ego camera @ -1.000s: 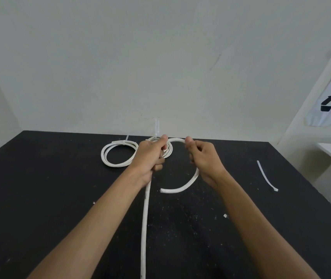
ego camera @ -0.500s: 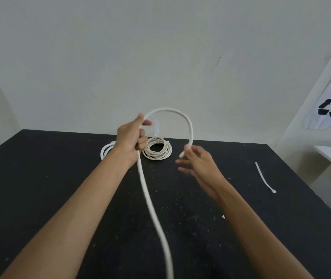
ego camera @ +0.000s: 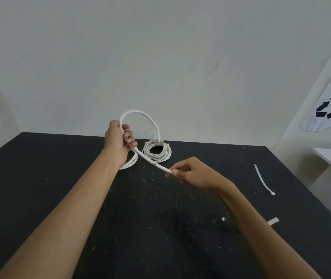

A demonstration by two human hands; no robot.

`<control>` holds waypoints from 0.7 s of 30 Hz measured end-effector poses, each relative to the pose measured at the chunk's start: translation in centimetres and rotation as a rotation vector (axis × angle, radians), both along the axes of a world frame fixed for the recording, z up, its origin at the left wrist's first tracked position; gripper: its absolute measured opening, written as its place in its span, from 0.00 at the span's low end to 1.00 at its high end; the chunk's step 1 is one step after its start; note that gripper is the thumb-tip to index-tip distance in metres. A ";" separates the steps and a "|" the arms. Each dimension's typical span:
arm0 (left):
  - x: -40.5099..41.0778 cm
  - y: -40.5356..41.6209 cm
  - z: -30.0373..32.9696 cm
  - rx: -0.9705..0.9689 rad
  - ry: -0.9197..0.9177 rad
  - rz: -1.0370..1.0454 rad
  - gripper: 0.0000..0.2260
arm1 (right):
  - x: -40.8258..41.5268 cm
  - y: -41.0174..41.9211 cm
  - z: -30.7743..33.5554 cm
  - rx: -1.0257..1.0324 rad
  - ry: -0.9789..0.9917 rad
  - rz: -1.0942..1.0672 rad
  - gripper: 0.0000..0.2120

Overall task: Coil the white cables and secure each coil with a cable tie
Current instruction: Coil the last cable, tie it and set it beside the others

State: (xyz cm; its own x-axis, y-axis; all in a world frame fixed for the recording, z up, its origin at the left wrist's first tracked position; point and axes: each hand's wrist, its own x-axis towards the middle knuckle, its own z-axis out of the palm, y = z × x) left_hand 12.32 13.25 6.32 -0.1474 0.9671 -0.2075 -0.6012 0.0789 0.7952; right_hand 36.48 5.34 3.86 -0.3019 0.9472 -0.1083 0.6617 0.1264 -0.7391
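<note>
- Left hand (ego camera: pixel 118 141) and forearm, from the lower left of the frame: bare, no sleeve.
- Right hand (ego camera: pixel 192 174) and forearm, from the lower right: bare likewise.

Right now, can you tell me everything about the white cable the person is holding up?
The white cable is thick, round and smooth, and looks like stiff plastic-coated cord. The left hand grips it above the black table, and from there it arches up and over in a single loop, its free end hanging down just above a finished coil. Another stretch runs from the left hand down to the right hand, whose fingers pinch it. Past the right hand it is hidden.
</note>
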 end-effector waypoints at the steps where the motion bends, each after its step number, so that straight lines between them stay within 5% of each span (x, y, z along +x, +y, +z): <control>1: -0.2 0.1 -0.2 -0.013 0.071 -0.027 0.12 | 0.3 0.1 -0.1 -0.006 -0.029 -0.003 0.12; 7: -0.3 0.3 -2.2 -0.072 0.391 -0.019 0.14 | 1.1 -0.9 0.4 -0.062 -0.207 -0.021 0.11; 10: 0.2 0.6 -3.5 -0.063 0.290 0.032 0.15 | 1.7 -1.2 0.3 0.206 -0.516 -0.199 0.08; 13: 1.5 0.2 -4.3 -0.093 0.043 0.070 0.13 | 2.4 -0.6 -1.0 0.606 -0.548 -0.485 0.04; 18: 4.3 -0.8 -5.0 -0.159 -0.292 0.111 0.13 | 0.9 -0.4 -2.5 0.896 -0.169 -0.881 0.15; 21: 5.7 -1.6 -5.1 -0.144 -0.405 0.098 0.13 | -0.6 0.1 -2.2 0.617 0.429 -1.018 0.17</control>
State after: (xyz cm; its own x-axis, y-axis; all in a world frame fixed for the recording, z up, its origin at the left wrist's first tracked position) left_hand 18.07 11.65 1.21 -0.1162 0.9093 -0.3995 -0.8725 0.0988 0.4786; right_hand 35.89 5.40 1.64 0.6899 0.6289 0.3586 0.3846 0.1013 -0.9175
